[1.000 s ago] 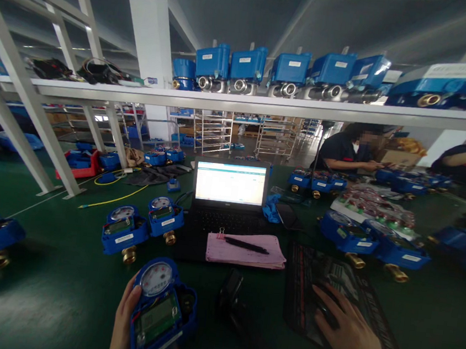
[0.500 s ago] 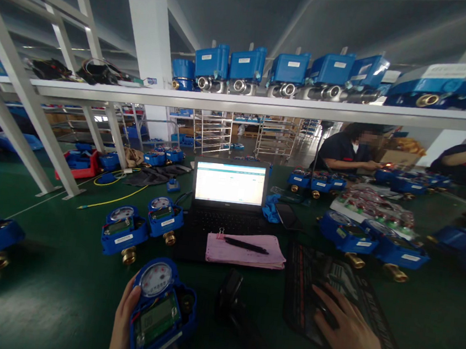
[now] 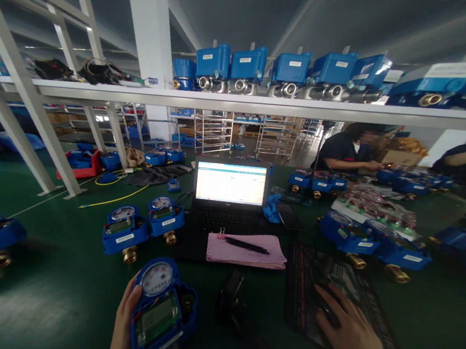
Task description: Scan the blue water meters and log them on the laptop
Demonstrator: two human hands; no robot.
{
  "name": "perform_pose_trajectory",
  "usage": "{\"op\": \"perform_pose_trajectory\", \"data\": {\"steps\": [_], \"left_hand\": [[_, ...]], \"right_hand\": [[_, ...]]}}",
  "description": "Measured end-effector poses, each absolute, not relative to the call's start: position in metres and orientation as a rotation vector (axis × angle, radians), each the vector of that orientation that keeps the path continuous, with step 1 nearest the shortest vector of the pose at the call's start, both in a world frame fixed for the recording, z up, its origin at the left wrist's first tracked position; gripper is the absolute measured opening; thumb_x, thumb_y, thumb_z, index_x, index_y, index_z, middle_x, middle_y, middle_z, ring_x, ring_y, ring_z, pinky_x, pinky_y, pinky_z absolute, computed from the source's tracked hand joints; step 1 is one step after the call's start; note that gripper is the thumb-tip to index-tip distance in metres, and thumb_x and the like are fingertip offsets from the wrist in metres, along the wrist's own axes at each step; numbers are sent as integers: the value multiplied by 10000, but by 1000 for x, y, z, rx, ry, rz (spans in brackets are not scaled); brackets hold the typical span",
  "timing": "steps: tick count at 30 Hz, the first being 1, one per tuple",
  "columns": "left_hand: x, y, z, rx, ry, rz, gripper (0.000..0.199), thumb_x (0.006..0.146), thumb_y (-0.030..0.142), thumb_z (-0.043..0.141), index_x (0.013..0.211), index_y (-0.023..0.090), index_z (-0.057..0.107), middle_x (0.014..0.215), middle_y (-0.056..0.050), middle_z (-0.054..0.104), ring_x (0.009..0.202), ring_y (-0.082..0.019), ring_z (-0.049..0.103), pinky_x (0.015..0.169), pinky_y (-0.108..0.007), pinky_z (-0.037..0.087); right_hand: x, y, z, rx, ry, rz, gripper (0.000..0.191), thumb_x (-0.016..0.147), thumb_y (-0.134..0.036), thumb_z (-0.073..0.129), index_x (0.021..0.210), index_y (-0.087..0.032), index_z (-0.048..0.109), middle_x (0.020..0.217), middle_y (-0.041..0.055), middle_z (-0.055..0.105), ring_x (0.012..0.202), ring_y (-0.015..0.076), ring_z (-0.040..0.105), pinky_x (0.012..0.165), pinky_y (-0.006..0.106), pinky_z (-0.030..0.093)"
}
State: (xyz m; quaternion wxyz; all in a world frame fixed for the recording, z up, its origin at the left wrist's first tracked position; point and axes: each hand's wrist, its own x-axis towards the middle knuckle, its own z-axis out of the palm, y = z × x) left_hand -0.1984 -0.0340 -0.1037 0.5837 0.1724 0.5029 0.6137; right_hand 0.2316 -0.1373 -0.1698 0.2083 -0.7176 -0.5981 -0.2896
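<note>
One blue meter (image 3: 164, 311) sits at the table's near edge, its side clasped by the left hand (image 3: 124, 316). The right hand (image 3: 352, 331) curls over a black mouse (image 3: 327, 309) on a patterned mat (image 3: 309, 277). Between them lies a black handheld device (image 3: 232, 296); beyond it, pink papers (image 3: 245, 256) rest against an open laptop (image 3: 230, 185).

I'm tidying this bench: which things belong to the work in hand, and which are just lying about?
In use:
Blue meter, held in the left hand
Mouse, under the right hand
Laptop, screen lit, probably

Apparently lying about:
Pen, on pink papers
Yellow cable
Crumpled blue item beside the laptop
</note>
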Motion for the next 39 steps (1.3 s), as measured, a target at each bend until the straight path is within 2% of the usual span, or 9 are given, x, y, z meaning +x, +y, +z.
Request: {"op": "perform_pose_trajectory", "data": {"steps": [2, 6, 9, 19, 22, 26, 30, 35, 39], "left_hand": [[-198, -34, -103, 401, 1175, 1427, 788, 888, 357, 695, 1582, 266, 332, 1215, -71, 741, 1110, -295, 701, 930, -404, 595], [-199, -36, -103, 359, 1249, 1405, 866, 866, 349, 716, 1603, 262, 270, 1257, -93, 720, 1091, -314, 708, 931, -449, 598], [-199, -36, -103, 351, 1256, 1396, 827, 870, 338, 708, 1590, 275, 306, 1278, -99, 707, 1081, -320, 713, 946, -475, 591], [-197, -36, -98, 375, 1200, 1383, 789, 882, 335, 695, 1580, 277, 333, 1250, -100, 722, 1069, -315, 720, 925, -464, 597], [-197, -36, -98, 354, 1236, 1385, 839, 871, 329, 704, 1597, 275, 288, 1271, -109, 712, 1062, -325, 722, 921, -482, 599], [-198, -37, -100, 375, 1226, 1391, 790, 862, 349, 713, 1568, 280, 366, 1257, -103, 718, 1038, -326, 728, 911, -476, 602], [-199, -37, -101, 377, 1240, 1392, 826, 861, 361, 720, 1584, 289, 326, 1247, -93, 723, 997, -312, 738, 899, -467, 607], [-198, -38, -100, 384, 1218, 1389, 775, 861, 367, 717, 1558, 288, 386, 1262, -96, 718, 1057, -329, 722, 917, -479, 601], [-198, -38, -101, 371, 1228, 1408, 834, 851, 356, 724, 1583, 287, 329, 1264, -101, 718, 1083, -345, 713, 929, -501, 596]], "right_hand": [[230, -137, -168, -1991, -1649, -814, 481, 1018, -429, 324, 1177, -256, 743, 1207, 77, 698, 981, 251, 709, 668, 354, 642], [231, -137, -168, -2017, -1625, -758, 485, 1008, -445, 328, 1184, -264, 741, 1211, 76, 696, 989, 263, 704, 661, 371, 640], [232, -136, -170, -2036, -1622, -716, 486, 1003, -452, 329, 1200, -272, 735, 1218, 77, 693, 993, 270, 701, 681, 390, 641], [236, -138, -175, -2086, -1609, -655, 457, 998, -448, 357, 1245, -300, 711, 1279, 65, 668, 1042, 275, 683, 713, 392, 636], [234, -137, -173, -2055, -1608, -672, 477, 1002, -451, 336, 1219, -283, 727, 1260, 77, 677, 1041, 279, 685, 717, 398, 635], [230, -136, -169, -2026, -1628, -738, 495, 1012, -441, 321, 1201, -248, 735, 1228, 94, 687, 1010, 280, 697, 690, 396, 638], [231, -137, -169, -2015, -1653, -792, 485, 1016, -429, 327, 1204, -239, 732, 1220, 96, 692, 985, 269, 705, 710, 390, 640], [234, -138, -172, -2052, -1645, -770, 474, 1013, -444, 334, 1222, -271, 723, 1248, 76, 683, 1008, 262, 699, 682, 363, 635], [233, -137, -172, -2055, -1616, -737, 476, 1004, -444, 340, 1216, -268, 728, 1242, 78, 687, 1006, 265, 697, 700, 373, 637]]}}
